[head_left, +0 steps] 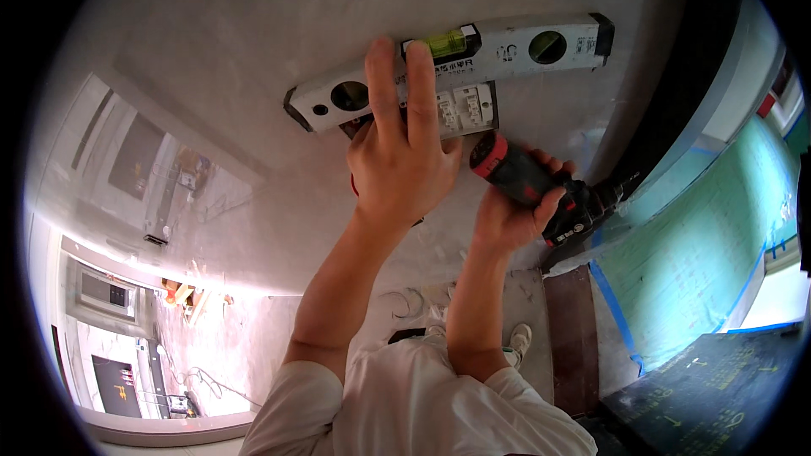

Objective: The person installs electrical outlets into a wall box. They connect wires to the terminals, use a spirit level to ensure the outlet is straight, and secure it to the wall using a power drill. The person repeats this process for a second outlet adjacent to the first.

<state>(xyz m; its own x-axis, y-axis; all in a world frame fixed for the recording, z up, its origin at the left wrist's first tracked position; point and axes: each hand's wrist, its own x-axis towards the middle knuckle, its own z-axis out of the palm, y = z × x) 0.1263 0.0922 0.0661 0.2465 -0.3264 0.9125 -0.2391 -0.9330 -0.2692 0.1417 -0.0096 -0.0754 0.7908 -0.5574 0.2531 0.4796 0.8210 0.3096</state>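
My left hand point(397, 152) reaches up to a silver spirit level point(566, 49) lying nearly horizontal on the wall, two fingers over its face beside the green vial and the others curled beneath. Just below the level, a white switch or socket unit point(473, 110) sits in the wall, partly hidden by that hand; a red object behind the hand is too hidden to name. Lower right, my right hand point(515, 211) is wrapped round a black and red power drill point(570, 211), its chuck pointing right.
The glossy pale wall point(253, 25) has a dark edge strip on the right. Beyond are green protective sheeting point(676, 245) with blue tape and a dark covered surface point(710, 397). My feet stand on a floor with loose cable. A bright room with wiring and debris point(203, 355) shows lower left.
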